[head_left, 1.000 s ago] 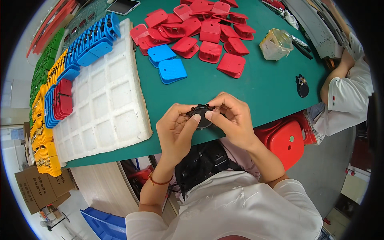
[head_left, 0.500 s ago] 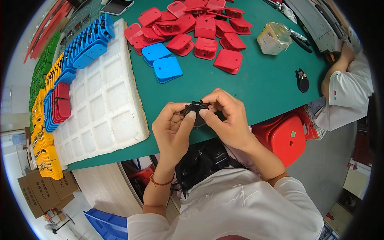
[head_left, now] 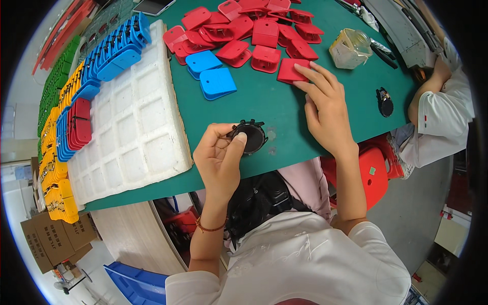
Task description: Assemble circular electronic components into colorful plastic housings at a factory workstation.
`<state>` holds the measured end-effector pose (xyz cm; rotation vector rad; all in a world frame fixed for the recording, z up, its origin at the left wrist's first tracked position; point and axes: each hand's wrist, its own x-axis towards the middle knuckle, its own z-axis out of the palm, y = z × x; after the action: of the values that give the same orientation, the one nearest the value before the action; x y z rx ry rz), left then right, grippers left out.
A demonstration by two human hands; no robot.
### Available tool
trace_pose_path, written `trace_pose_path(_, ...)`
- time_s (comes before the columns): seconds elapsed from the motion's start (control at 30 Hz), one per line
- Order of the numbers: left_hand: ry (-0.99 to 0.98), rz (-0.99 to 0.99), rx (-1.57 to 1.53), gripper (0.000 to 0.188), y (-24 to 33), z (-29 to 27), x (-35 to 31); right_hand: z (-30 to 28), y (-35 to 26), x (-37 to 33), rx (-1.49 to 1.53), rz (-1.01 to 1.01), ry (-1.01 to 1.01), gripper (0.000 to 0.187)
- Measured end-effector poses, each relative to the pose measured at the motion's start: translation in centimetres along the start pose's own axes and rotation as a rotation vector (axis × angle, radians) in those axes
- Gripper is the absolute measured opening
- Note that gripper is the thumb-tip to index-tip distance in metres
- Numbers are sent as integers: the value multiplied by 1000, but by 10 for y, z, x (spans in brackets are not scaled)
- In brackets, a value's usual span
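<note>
My left hand [head_left: 219,157] pinches a round black watch case [head_left: 254,138] near the front edge of the table, thumb across its dark face. My right hand [head_left: 325,109] reaches out with fingers stretched and apart. Its fingertips lie over the right side of a red plastic watch stand [head_left: 290,70]; whether they press on it I cannot tell. Left of that, two blue stands [head_left: 218,84] lie close together. Behind them several more red stands [head_left: 264,33] form a loose heap.
A white foam tray [head_left: 170,101] with square hollows covers the table's left side. Beyond it stand rows of blue [head_left: 119,66], yellow and green stands. A jar [head_left: 351,49] is at the right, with another black watch part [head_left: 385,103] near a co-worker's arm [head_left: 432,84].
My right hand has let go of the watch case and moved up and right to the red stand. My left hand still holds the case.
</note>
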<state>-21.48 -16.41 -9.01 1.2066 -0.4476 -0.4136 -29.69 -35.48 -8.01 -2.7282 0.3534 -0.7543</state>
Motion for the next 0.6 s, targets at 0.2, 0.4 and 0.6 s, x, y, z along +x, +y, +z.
trace_pose_path(0.2,2,10,-5,12,0,0,0,-4,-6,-3,73,3,123,34)
trace_pose_path(0.4,16,-9,-46,12,1,0,0,-13,-20,-6,345,189,209,30)
trace_pose_path(0.6,32,7,-80,15,-3,-3,1,-11,-28,-12,569,241,318,34)
